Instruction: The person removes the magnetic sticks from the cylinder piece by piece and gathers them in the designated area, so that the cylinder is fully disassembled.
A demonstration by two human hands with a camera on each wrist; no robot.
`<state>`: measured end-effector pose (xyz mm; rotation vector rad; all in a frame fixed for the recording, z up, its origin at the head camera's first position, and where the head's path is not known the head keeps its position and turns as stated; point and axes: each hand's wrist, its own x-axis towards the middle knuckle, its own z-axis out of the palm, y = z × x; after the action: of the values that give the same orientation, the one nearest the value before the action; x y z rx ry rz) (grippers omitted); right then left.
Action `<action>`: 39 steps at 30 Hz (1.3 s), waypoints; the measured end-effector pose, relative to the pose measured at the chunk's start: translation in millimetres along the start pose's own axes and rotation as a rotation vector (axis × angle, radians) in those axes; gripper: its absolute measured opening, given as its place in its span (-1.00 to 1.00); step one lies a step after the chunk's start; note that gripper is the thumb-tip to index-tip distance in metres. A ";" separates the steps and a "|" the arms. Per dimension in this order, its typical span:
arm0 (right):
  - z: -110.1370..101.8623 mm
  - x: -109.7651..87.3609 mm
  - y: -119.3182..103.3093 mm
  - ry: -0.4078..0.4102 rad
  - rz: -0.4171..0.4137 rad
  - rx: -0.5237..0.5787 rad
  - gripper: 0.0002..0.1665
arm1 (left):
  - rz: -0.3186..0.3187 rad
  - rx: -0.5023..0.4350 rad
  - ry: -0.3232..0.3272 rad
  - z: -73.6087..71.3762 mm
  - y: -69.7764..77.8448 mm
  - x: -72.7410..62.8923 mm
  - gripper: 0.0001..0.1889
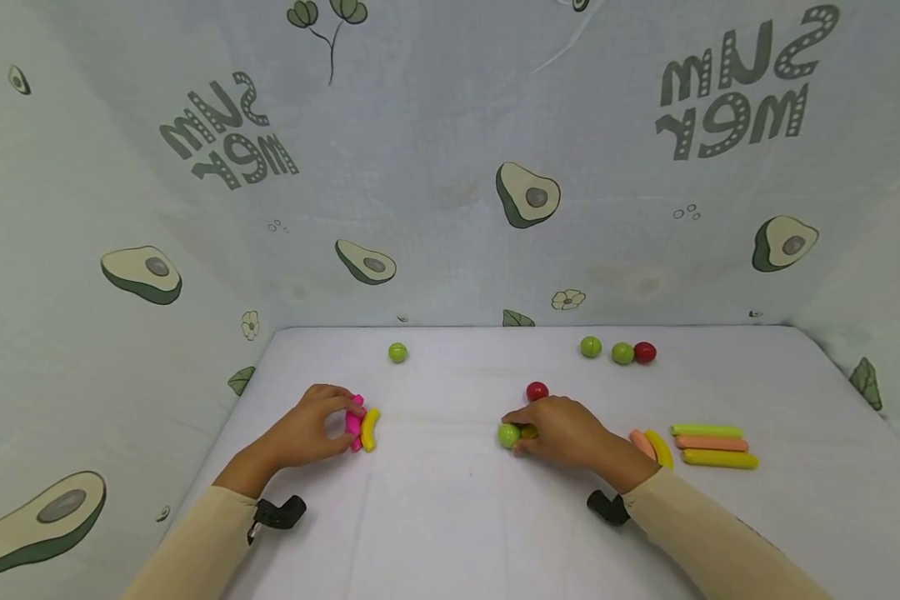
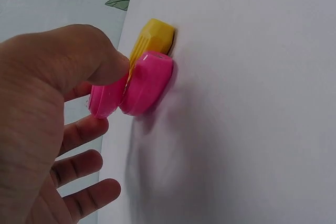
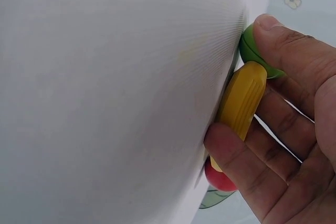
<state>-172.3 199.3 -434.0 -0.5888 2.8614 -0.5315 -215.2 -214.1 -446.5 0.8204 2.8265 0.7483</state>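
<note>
My left hand (image 1: pixel 318 427) pinches a glossy pink rounded piece (image 2: pixel 106 98) between thumb and finger, while the other fingers spread apart. A second pink piece (image 2: pixel 147 83) lies against it. Right beside them is a curved yellow banana-shaped piece (image 1: pixel 370 429). With my right hand (image 1: pixel 562 432) I grip a green ball (image 1: pixel 508 435) low on the table, the fingers bent about it. Another yellow banana-shaped piece (image 3: pixel 242 100) lies against the ball, a fingertip touching it. Just beyond that hand sits a red ball (image 1: pixel 537 391), partly hidden in the right wrist view.
At the back are a green ball (image 1: pixel 397 352) on the left, two green balls and a red ball (image 1: pixel 645 352) on the right. Near my right forearm lie a salmon piece, a yellow banana-shaped piece (image 1: pixel 659 450) and green, salmon and yellow sticks (image 1: pixel 720 457). A cloth wall (image 1: pixel 450 208) stands behind.
</note>
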 end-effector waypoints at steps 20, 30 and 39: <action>2.7 0.0 2.0 0.006 0.003 0.001 -0.47 | -0.027 0.007 0.044 5.2 -23.8 -22.4 -0.69; 5.0 -1.6 0.7 0.010 0.003 0.003 -0.47 | -0.028 0.023 0.047 12.6 -24.7 -24.3 -0.70; 7.1 -3.1 -2.0 0.007 0.020 0.003 -0.46 | -0.008 0.031 0.066 13.5 -22.8 -23.9 -0.61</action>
<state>-167.1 196.7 -439.5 -0.5579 2.8692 -0.5355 -202.6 -237.6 -470.2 0.8031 2.9042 0.7457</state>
